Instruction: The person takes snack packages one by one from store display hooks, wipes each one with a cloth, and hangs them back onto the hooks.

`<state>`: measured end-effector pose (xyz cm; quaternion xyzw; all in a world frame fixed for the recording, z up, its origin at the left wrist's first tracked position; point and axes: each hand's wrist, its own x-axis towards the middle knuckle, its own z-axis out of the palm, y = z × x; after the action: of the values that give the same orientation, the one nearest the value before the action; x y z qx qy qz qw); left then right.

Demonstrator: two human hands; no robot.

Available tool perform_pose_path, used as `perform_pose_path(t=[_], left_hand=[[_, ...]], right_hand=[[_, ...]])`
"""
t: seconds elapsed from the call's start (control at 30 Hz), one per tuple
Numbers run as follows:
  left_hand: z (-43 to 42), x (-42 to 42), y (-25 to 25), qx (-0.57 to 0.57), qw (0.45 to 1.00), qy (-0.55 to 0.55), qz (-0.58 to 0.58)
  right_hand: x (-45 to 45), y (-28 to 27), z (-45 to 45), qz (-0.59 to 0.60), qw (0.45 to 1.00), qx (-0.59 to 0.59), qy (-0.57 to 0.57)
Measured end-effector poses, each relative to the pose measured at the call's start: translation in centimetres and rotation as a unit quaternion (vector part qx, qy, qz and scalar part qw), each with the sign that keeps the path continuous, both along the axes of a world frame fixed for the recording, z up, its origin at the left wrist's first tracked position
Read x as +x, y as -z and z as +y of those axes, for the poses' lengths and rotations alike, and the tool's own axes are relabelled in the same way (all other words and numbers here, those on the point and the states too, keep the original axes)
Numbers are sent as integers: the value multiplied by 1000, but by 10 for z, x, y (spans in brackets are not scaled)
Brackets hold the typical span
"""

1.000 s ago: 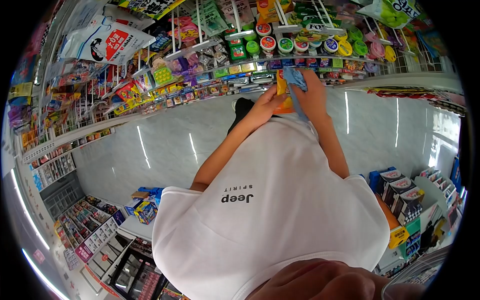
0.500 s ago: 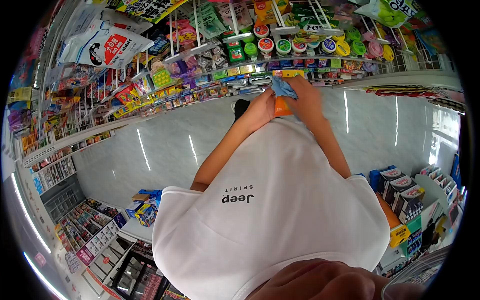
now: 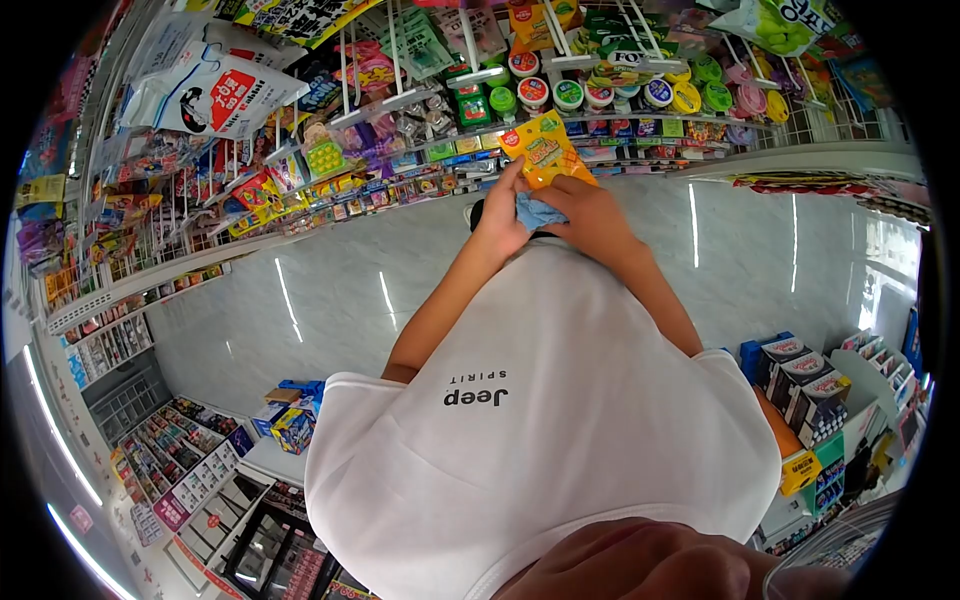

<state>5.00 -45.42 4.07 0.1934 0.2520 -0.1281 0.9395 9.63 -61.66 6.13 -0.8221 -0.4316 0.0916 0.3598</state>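
Observation:
A yellow-orange candy packet [image 3: 548,150] is held up in front of the shelf, its printed face showing. My left hand [image 3: 503,218] grips its left and lower edge, with the thumb up along the side. My right hand [image 3: 598,218] is closed on a crumpled light blue cloth [image 3: 538,211] at the bottom of the packet. The right fingers also touch the packet's lower right part. Both hands are close together in front of the white shirt, and the fingertips behind the packet are hidden.
Just beyond the hands, a curved display shelf [image 3: 800,160] carries round candy tubs [image 3: 567,93], small boxes and hanging bags, including a white candy bag [image 3: 215,95]. Grey tiled floor [image 3: 330,270] lies below. Boxes [image 3: 795,375] stand at the right, and counter displays [image 3: 190,450] at the left.
The packet has turned and risen, so its printed front now shows. My right hand and the blue cloth have moved down towards its lower end. The left hand has shifted slightly left.

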Motion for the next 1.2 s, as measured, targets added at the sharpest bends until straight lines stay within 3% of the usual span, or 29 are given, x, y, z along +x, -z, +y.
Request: perform_pose_path(t=[0.33, 0.53, 0.63, 0.93, 1.2], left_hand=[[3, -3, 11, -41, 996, -55, -50], [4, -4, 3, -33, 995, -62, -65], [4, -5, -1, -39, 995, -61, -73], [2, -5, -4, 0, 997, -55, -53], [-1, -6, 1, 26, 998, -17, -57]], right_hand=[[3, -10, -5, -1, 999, 12, 40], [14, -10, -11, 34, 984, 5, 174], [16, -6, -16, 40, 980, 65, 184], [31, 9, -33, 23, 962, 40, 267], [27, 0, -30, 60, 968, 76, 231]])
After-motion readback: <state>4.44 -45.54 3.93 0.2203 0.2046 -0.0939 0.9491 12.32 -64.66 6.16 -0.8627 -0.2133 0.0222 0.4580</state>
